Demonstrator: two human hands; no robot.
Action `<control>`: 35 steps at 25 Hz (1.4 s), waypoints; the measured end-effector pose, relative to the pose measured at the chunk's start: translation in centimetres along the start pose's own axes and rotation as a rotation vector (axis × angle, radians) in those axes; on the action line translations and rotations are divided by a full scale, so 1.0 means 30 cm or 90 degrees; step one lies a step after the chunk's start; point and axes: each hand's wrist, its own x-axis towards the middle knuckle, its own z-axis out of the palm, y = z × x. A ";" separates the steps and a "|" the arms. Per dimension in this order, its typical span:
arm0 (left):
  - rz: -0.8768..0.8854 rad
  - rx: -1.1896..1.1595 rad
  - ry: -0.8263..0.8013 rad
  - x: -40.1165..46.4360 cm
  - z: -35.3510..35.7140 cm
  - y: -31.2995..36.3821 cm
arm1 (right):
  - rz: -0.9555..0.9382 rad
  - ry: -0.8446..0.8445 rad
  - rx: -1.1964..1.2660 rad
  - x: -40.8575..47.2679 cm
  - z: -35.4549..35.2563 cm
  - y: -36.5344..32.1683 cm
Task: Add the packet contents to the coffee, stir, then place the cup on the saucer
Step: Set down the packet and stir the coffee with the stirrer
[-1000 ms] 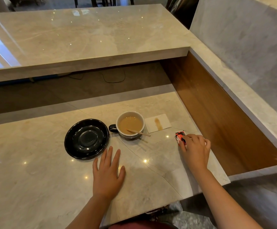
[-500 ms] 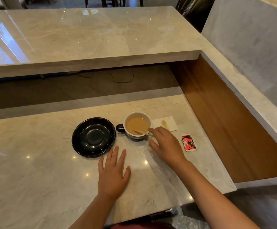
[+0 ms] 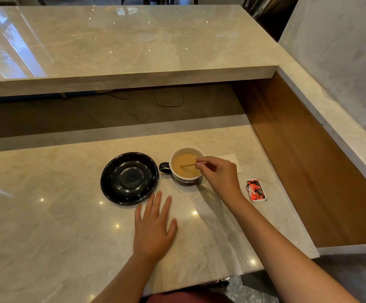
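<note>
Here, grip of the right hand (image 3: 221, 177): thumb and forefinger pinched together on the outer end of the wooden stirrer (image 3: 192, 165), the other fingers curled loosely.
Stirrer: long axis runs roughly 9 to 3 o'clock, its far end dipped in the coffee, its held end over the cup's 3 o'clock rim.
Cup (image 3: 186, 168): stands on the worktop (image 3: 46, 226), full of pale brown coffee, handle pointing to 9 o'clock.
Saucer (image 3: 129, 178): black, bare, just beside the cup at its 9 o'clock, not touching as far as I can tell.
Left hand (image 3: 153, 228): flat on the worktop, fingers spread, holding nothing, at about 6 o'clock from the saucer.
Packet (image 3: 256, 190): red, lying at the right hand's 3 o'clock; looks torn and spent, I'd guess.
Napkin (image 3: 234, 160): white, partly hidden behind the right hand.
Step in hand: stirring, by my reading.
Coming move: the cup must travel toward 9 o'clock onto the saucer; the handle faces the left hand's side, which is free.
</note>
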 end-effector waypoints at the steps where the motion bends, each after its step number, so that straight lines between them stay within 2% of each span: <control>1: 0.001 0.003 0.000 0.000 0.001 0.000 | 0.012 0.002 0.024 0.011 0.002 -0.003; 5: 0.002 0.011 -0.003 0.000 0.002 -0.001 | -0.021 -0.010 0.025 0.054 0.005 -0.004; 8: 0.002 0.010 -0.002 0.000 0.004 -0.001 | -0.125 0.021 -0.086 0.077 -0.037 0.015; 12: 0.004 0.004 0.002 0.001 0.004 -0.002 | -0.210 -0.004 -0.212 0.064 -0.107 0.031; 15: 0.004 0.003 0.006 -0.001 0.005 -0.003 | -0.178 -0.025 -0.189 0.040 -0.124 0.027; 18: 0.003 0.000 0.011 0.000 0.005 -0.003 | -0.065 -0.043 -0.056 0.005 -0.101 0.028; 21: 0.000 0.003 0.010 0.001 0.008 -0.001 | 0.004 -0.014 0.054 -0.026 -0.047 0.043; 26: -0.007 0.015 0.008 0.004 0.015 -0.003 | 0.034 0.047 0.090 -0.030 0.031 0.028; 30: -0.006 0.013 0.008 0.003 0.016 -0.003 | -0.019 0.076 0.039 0.007 0.030 0.018; 35: -0.005 0.009 0.014 0.004 0.012 -0.001 | -0.148 0.048 -0.140 0.035 -0.048 0.032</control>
